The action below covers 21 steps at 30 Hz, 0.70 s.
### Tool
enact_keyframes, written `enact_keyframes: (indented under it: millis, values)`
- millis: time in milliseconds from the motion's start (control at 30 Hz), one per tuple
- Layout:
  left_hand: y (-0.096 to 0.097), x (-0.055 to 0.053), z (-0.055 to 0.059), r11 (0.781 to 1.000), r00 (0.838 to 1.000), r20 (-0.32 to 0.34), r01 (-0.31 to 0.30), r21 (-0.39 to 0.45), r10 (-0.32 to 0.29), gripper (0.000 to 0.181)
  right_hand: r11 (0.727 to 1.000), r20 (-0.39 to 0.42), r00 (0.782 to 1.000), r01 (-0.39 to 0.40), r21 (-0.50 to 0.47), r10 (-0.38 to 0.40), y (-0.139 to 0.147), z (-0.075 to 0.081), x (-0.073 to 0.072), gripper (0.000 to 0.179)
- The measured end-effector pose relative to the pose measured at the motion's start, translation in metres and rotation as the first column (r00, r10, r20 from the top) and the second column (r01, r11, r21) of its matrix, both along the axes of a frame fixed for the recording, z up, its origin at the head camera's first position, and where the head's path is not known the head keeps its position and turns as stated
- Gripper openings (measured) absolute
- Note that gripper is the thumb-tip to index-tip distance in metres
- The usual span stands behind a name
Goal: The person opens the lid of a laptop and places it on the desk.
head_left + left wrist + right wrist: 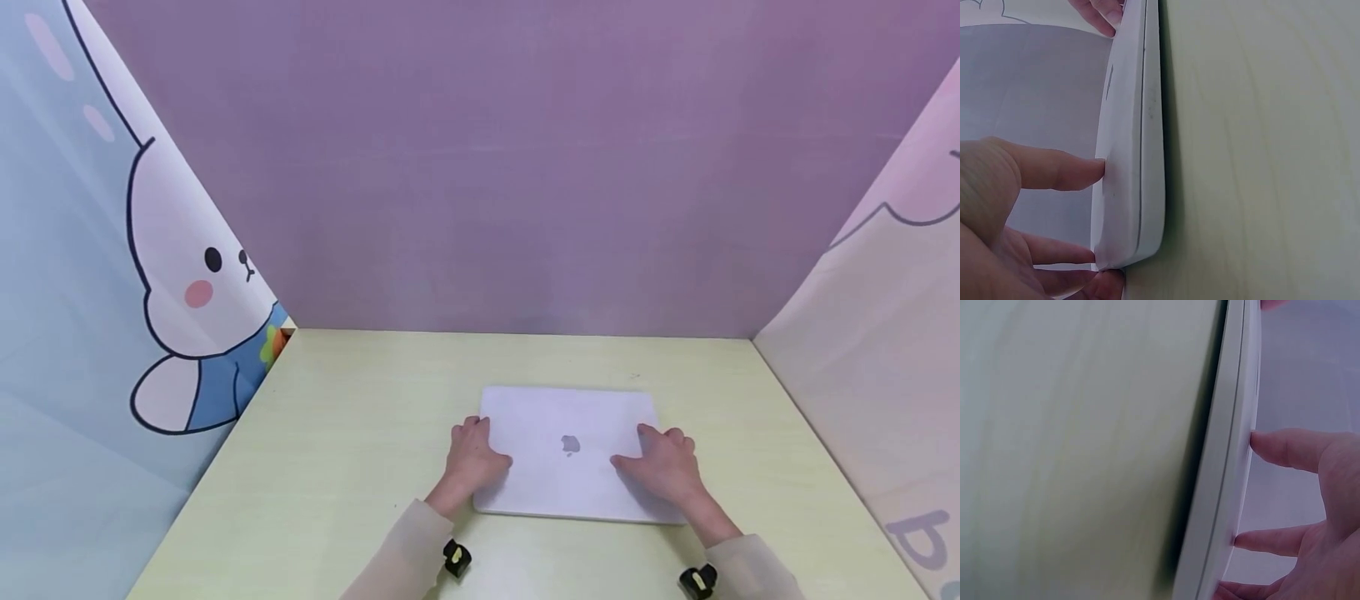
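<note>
Left hand (474,457) grips closed laptop (555,487) at its 9 o'clock edge, right hand (667,463) at 3 o'clock; matched, level pressure should keep it steady.

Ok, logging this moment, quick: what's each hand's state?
Left hand: holding the closed laptop at its left side.
Right hand: holding the laptop at its right side.

A pale, faintly grained counter (360,417) extended beneath the left hand (474,457) and the right hand (663,463). Beyond both hands rose a plain purple backdrop (480,167). Left of the left hand hung a light-blue printed sheet (60,450) bearing a white, rabbit-like cartoon figure (198,325); right of the right hand, a pink-and-white sheet (877,358) bore a purple letter-like mark (918,522).
</note>
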State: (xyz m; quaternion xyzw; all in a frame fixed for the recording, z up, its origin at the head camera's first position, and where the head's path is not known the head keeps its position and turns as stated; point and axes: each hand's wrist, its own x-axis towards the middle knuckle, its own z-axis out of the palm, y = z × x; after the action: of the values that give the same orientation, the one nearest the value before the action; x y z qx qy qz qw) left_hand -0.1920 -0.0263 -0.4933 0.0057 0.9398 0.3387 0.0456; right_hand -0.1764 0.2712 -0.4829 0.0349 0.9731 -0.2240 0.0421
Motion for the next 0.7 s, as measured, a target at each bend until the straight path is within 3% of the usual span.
enact_keyframes:
  millis: [233, 700]
  values:
    - [-0.012, 0.002, -0.005, 1.0, 1.0, 0.0, -0.005, -0.004, 0.005, 0.071, 1.0, -0.014, 1.0, -0.016, 0.016, 0.016, -0.013, -0.003, 0.003, 0.078]
    - [-0.032, 0.007, -0.005, 1.0, 1.0, -0.015, -0.009, -0.01, 0.009, 0.071, 1.0, 0.0, 1.0, 0.014, -0.008, -0.014, -0.035, -0.006, 0.008, 0.08]
